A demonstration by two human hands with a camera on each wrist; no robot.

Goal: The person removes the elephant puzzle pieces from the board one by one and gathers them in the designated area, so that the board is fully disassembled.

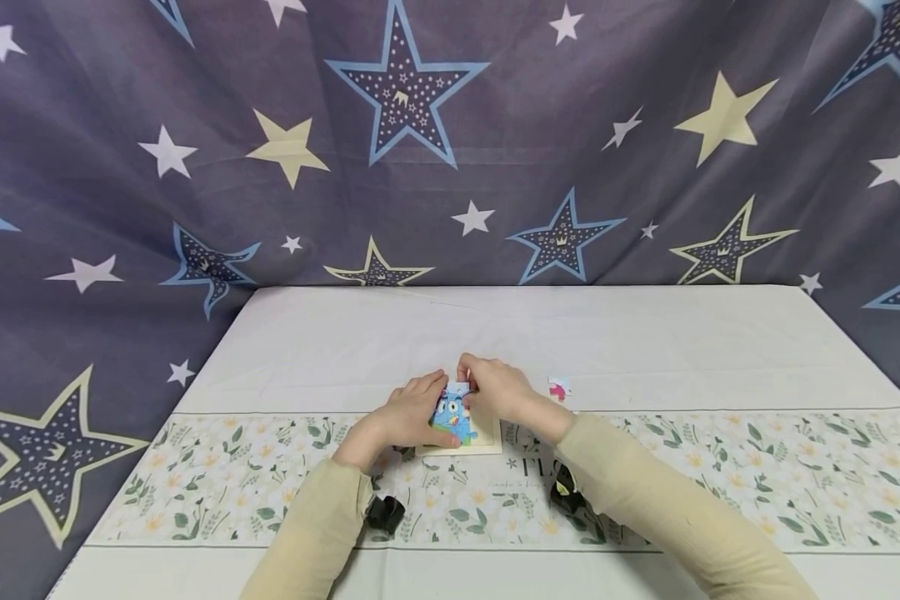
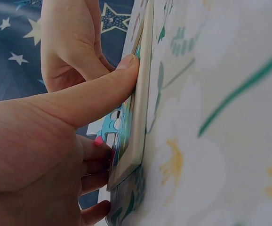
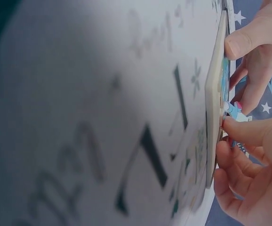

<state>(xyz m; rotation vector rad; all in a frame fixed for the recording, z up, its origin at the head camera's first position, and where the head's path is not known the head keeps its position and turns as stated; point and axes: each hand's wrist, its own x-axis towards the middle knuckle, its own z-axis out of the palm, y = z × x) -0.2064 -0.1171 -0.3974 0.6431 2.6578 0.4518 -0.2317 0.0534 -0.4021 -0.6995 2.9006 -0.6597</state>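
A small jigsaw puzzle (image 1: pixel 453 419) with a blue cartoon creature lies in a pale wooden tray (image 1: pixel 487 448). My left hand (image 1: pixel 409 414) rests over its left side. The straight left thumb (image 2: pixel 110 80) presses near the front edge, while the other fingers touch the left side. At the right of the tray, my right hand (image 1: pixel 498 389) pinches a puzzle piece (image 3: pixel 234 111) between thumb and forefinger. This piece stands tilted above the picture, white and blue with a bit of pink. Its lower edge is hidden by the fingers.
A loose puzzle piece (image 1: pixel 558 388) with a pink shape lies on the white tablecloth (image 1: pixel 645 342), right of the right hand. A floral band (image 1: pixel 232 475) crosses the cloth under the tray. Behind the table hangs a dark star-patterned curtain (image 1: pixel 495 108).
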